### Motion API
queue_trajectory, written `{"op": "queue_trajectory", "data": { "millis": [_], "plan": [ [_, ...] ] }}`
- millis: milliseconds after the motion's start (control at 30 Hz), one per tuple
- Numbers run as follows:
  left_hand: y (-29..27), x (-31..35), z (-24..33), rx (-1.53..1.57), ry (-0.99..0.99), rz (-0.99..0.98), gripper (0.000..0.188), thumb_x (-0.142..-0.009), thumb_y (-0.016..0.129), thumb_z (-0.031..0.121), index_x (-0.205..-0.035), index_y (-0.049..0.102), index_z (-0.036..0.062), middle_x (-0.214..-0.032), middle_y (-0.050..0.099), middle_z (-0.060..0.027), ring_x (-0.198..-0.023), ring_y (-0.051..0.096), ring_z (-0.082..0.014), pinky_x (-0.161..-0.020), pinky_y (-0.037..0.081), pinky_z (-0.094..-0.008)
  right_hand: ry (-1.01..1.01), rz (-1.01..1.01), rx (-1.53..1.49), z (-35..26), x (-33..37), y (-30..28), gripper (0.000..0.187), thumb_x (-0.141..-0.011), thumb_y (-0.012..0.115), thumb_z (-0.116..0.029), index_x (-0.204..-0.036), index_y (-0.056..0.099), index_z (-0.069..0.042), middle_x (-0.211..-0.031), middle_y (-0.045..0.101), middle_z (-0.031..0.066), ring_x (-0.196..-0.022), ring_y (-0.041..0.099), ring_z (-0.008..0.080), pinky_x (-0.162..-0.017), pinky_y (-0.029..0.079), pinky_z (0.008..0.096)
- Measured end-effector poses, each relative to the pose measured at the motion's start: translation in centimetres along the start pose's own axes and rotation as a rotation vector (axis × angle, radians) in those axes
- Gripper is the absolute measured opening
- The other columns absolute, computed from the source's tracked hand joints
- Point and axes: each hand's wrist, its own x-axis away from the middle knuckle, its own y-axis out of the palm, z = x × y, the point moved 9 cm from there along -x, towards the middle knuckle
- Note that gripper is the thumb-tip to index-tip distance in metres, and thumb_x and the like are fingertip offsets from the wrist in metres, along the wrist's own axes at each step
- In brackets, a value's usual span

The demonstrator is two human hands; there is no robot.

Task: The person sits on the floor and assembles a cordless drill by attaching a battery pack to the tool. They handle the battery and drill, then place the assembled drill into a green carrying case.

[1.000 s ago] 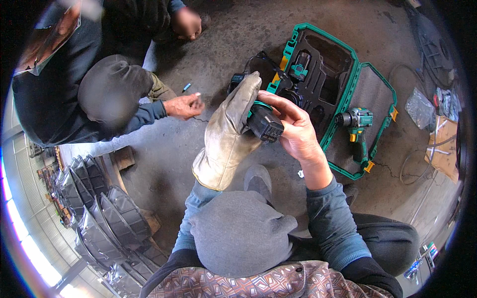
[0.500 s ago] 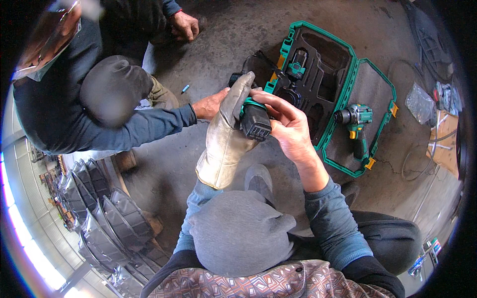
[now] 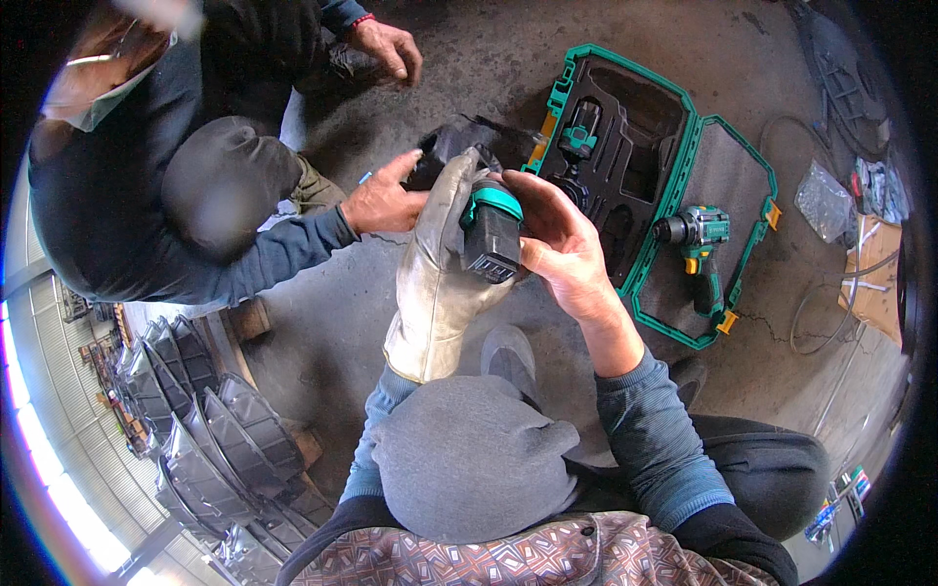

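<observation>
Between my hands is a cordless power tool (image 3: 493,230), its black battery end toward me and a teal band above it. My left hand (image 3: 435,264), in a pale leather work glove, is closed around its left side. My bare right hand (image 3: 567,239) grips the right side, thumb near the battery and fingers curled over the top. The tool's far end is mostly hidden behind the glove, so its exact kind cannot be made out. A co-worker's hand (image 3: 386,200) reaches in from the left, fingers by the glove and a dark shape (image 3: 459,145) beyond it.
An open black and teal tool case (image 3: 645,107) lies beyond my right hand. It holds a teal-and-black tool (image 3: 580,129), with a cordless drill (image 3: 696,234) in its lid. The co-worker's other hand (image 3: 388,51) is at upper left. Black ribbed parts (image 3: 225,420) are stacked lower left.
The tool has turned more upright in my hands and shifted slightly left. The co-worker's near hand has drawn back left and opened; their far hand has moved right.
</observation>
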Motion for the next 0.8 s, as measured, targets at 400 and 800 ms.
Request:
{"op": "queue_trajectory", "data": {
  "millis": [400, 800],
  "plan": [
    [0.3, 2.0, -2.7, 0.317, -0.215, -0.024, 0.085, -0.075, 0.090, 0.011, -0.149, 0.050, 0.0000, -0.142, 0.061, -0.0147, -0.130, 0.059, -0.0257, -0.110, 0.048, -0.0391, 0.293, 0.088, -0.146, 2.7, 0.5, -0.9, 0.052, -0.099, 0.068, -0.018, -0.146, 0.053, 0.001, -0.132, 0.065, 0.0073, -0.116, 0.061, 0.0138, -0.100, 0.050, 0.0296],
    [0.1, 3.5, -3.8, 0.184, -0.260, 0.018, 0.088, -0.073, 0.090, 0.019, -0.149, 0.048, 0.0044, -0.134, 0.067, -0.0160, -0.119, 0.068, -0.0290, -0.098, 0.056, -0.0384, 0.104, -0.049, 0.030, 1.3, 0.3, 0.8, 0.059, -0.094, 0.079, -0.017, -0.144, 0.054, 0.000, -0.135, 0.063, 0.0077, -0.124, 0.059, 0.0160, -0.110, 0.045, 0.0327]
  ]
}}
